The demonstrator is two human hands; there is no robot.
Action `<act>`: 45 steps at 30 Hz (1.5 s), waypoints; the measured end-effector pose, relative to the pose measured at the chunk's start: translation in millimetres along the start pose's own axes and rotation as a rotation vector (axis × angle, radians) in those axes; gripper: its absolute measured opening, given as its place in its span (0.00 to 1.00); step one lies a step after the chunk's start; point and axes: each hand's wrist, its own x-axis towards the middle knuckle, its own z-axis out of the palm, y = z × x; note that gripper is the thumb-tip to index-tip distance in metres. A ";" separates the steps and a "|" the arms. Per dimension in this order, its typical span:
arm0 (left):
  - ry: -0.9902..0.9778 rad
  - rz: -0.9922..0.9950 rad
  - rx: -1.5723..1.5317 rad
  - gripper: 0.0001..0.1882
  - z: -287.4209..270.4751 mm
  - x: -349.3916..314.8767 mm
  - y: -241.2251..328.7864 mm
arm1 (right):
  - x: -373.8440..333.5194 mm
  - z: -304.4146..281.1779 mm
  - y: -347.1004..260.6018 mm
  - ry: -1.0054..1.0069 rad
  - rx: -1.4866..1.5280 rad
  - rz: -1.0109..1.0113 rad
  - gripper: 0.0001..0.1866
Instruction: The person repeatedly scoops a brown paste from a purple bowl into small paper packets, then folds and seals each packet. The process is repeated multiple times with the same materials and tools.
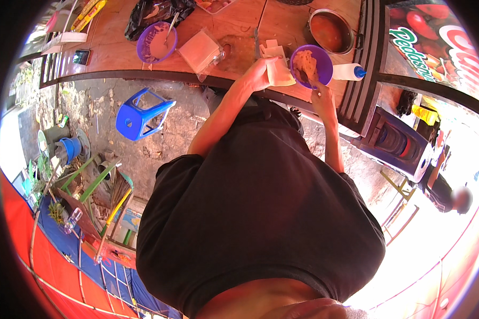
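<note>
My left hand (258, 75) is closed on a pale, thin wrapper sheet (280, 72), held over the table's near edge just left of a purple bowl (329, 65). In that bowl lies a light, lumpy filling (305, 58). My right hand (319, 93) is at the bowl's near rim, its fingers closed round what looks like a spoon reaching into the filling; most of it is hidden. Farther left, a stack of square wrapper sheets (199, 49) lies in clear plastic. A second purple bowl (141, 47) holds a pale paste with a spoon (171, 26) standing in it.
On the wooden table (239, 32) are a metal pot (332, 34) of reddish liquid, a white bottle (346, 72) with a blue cap, a black plastic bag (154, 13) and a phone (81, 57). A blue stool (138, 118) stands on the floor. Another person (442, 186) is at the right.
</note>
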 end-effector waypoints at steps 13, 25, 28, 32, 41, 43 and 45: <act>-0.014 0.043 0.037 0.26 1.2 -9.1 21.3 | -17.9 5.7 -58.4 0.149 0.278 -0.127 0.19; -0.228 0.163 -0.151 0.36 8.4 -21.6 36.7 | -8.8 21.8 -87.3 0.082 0.236 -0.293 0.21; -0.101 0.171 -0.060 0.33 6.0 -15.9 30.0 | -4.4 7.7 -70.0 0.188 0.236 -0.235 0.20; -0.129 0.060 -0.074 0.28 -0.1 -7.7 21.5 | -8.6 -27.0 -34.7 -0.007 -0.081 -0.011 0.23; -0.033 0.050 -0.039 0.25 -4.7 -4.7 13.4 | -31.7 -19.7 -25.5 0.083 -0.162 -0.106 0.26; 0.024 0.043 0.001 0.24 -3.4 -7.8 12.7 | -34.6 -19.5 -27.8 0.084 -0.181 -0.075 0.27; 0.077 0.044 0.030 0.24 -2.1 -11.5 10.4 | -36.0 -19.9 -28.4 0.082 -0.184 -0.059 0.27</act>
